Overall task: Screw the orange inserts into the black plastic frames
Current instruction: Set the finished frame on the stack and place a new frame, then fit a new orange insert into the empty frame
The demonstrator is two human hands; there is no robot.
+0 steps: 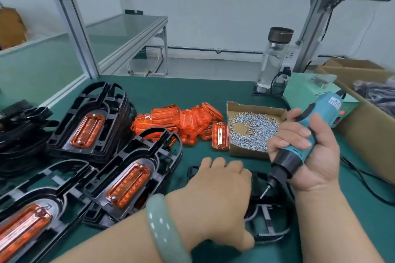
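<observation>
Black plastic frame (265, 215) lies flat near the desk's front edge, mostly hidden under the left hand (215, 196), whose grip is spread, palm down on the frame. A pale green bangle (162, 228) circles that wrist. The right hand (310, 151) has its grip wrapped tight round a teal electric screwdriver (303, 141), the bit slanting down to the frame just beside the left hand — whether the tip touches I cannot tell.

Toward the left edge stand stacks of finished frames (92, 126), each with an orange insert seated in it. Mid-desk sits a loose heap of orange inserts (181, 121), and just beside it an open cardboard tray (233, 151) of small silver screws (254, 132). At the back right corner stands a clear bottle (273, 60) with a dark cap.

The desk (171, 89) is topped with a dark green mat — aluminium posts rise from its back corners, with a white wall behind. Cardboard boxes (367, 126) crowd the right edge.
</observation>
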